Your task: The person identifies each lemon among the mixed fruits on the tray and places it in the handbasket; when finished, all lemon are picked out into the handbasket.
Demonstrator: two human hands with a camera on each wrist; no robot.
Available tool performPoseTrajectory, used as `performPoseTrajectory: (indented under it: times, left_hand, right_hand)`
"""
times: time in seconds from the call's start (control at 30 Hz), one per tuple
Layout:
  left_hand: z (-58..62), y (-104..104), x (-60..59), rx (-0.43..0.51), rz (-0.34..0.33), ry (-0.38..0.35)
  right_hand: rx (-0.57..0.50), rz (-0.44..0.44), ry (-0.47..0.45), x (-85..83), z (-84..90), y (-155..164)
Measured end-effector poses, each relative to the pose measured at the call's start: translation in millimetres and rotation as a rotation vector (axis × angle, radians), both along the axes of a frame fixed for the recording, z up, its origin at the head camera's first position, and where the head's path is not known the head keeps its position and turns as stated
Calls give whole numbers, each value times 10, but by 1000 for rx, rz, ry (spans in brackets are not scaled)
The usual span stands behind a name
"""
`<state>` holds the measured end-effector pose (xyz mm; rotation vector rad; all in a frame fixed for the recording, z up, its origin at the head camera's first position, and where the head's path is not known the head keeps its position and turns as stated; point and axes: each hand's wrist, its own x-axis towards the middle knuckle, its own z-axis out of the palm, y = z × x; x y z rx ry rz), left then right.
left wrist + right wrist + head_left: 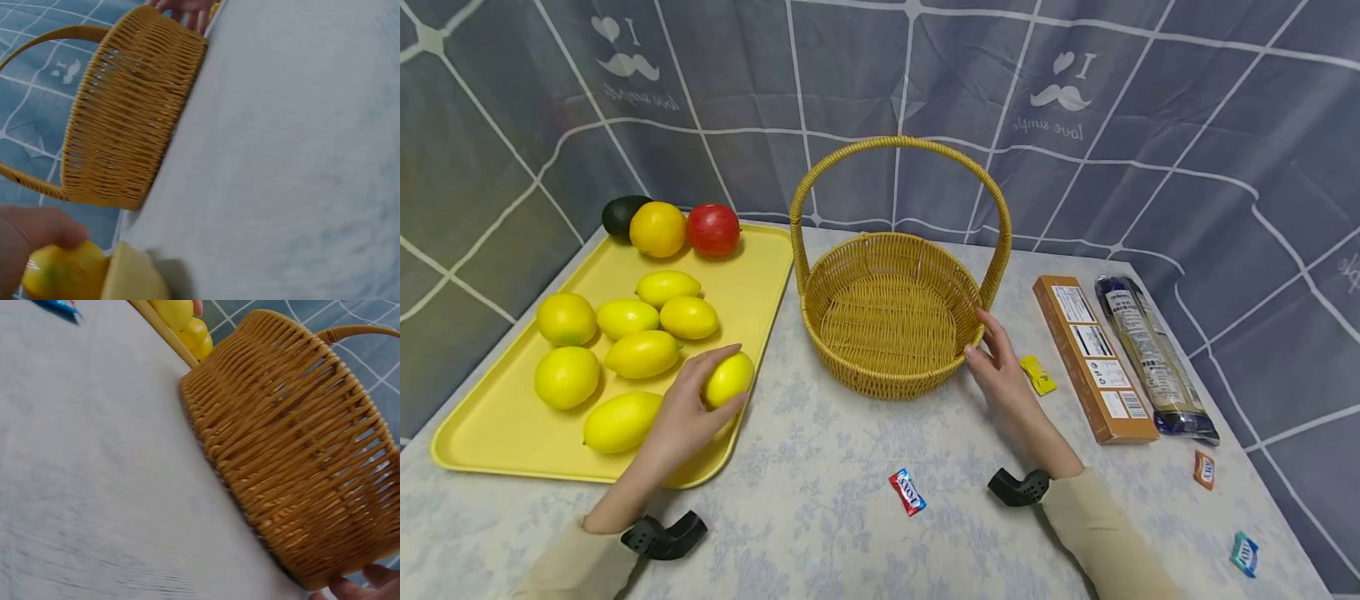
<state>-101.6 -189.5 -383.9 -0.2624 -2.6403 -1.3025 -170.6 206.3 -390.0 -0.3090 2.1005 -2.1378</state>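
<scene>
A yellow lemon (730, 379) is held between the thumb and fingers of my left hand (688, 408), at the right side of the yellow tray (752, 275). In the left wrist view this lemon (69, 269) shows beside the tray's edge. My right hand (1003, 375) touches the right rim of the round wicker basket (891, 325) with its thumb and fingertips. The basket stands upright, its inside bare and its tall handle raised. In the right wrist view, fingertips (350, 587) rest against the basket's wall (294, 444).
Several lemons (643, 354), yellow round fruits (567, 377), an orange (658, 229), a red fruit (713, 230) and a dark green fruit (623, 217) lie on the tray. Rightward are an orange box (1093, 358), a long packet (1153, 358) and a yellow candy (1037, 375). Another candy (907, 492) lies in front.
</scene>
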Motion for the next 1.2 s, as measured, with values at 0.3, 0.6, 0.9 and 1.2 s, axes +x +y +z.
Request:
performPoseTrajectory:
  times: [0.3,0.6,0.9,1.2]
  left_hand:
    - [381,230,-109,326,-99,-116]
    - [652,910,-638,487,-432,-315]
    - [572,1468,-1064,397,-647,-579]
    - [466,1604,-1127,186,-756,-651]
  right_hand:
    - [-71,-31,-16,-9,11,-54]
    - [-17,-39,-51,-27,73,-57]
    - [16,-64,-53,-5,26,-93]
    - [8,-53,-13,-19,0,-111]
